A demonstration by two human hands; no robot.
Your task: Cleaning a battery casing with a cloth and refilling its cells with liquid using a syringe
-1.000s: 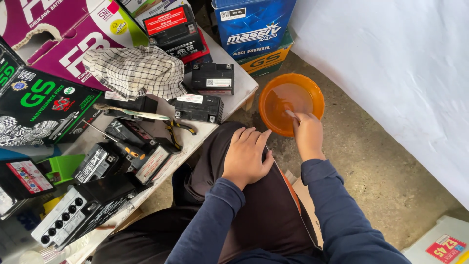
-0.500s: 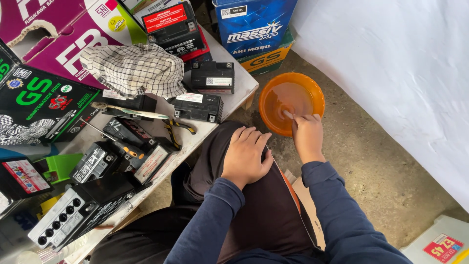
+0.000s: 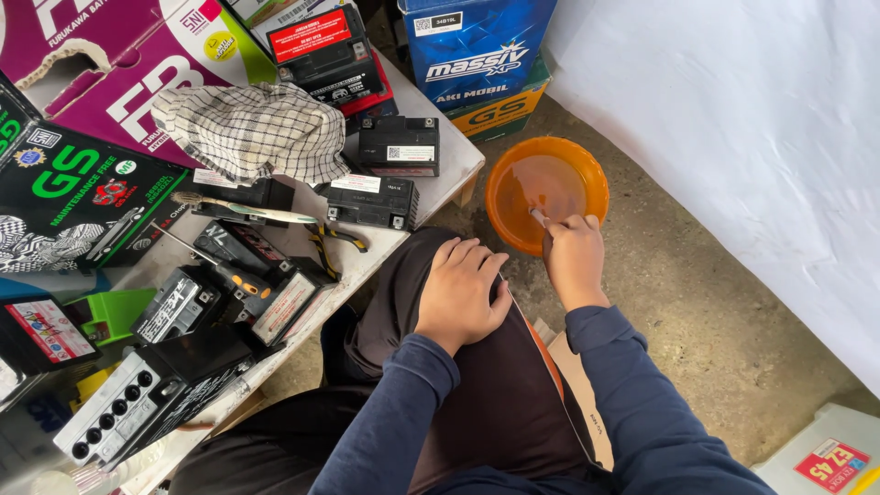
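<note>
Nearest the camera, left hand [image 3: 461,291] rests flat and empty on the knee, fingers spread. Right hand [image 3: 574,258] is closed around a small pale-tipped tool [image 3: 539,217], tip dipped inside the orange basin [image 3: 587,174] on the concrete floor [image 3: 697,293], just past the knee. Basin holds liquid; tool looks mid-rinse, not finished, judging by the tip sitting in it. Room: floor to the right of the basin is free up to the white sheet [image 3: 733,110]; left side is tight against the counter [image 3: 451,174] edge, crowded with small black batteries [image 3: 398,145] and a checked cloth [image 3: 252,133].
</note>
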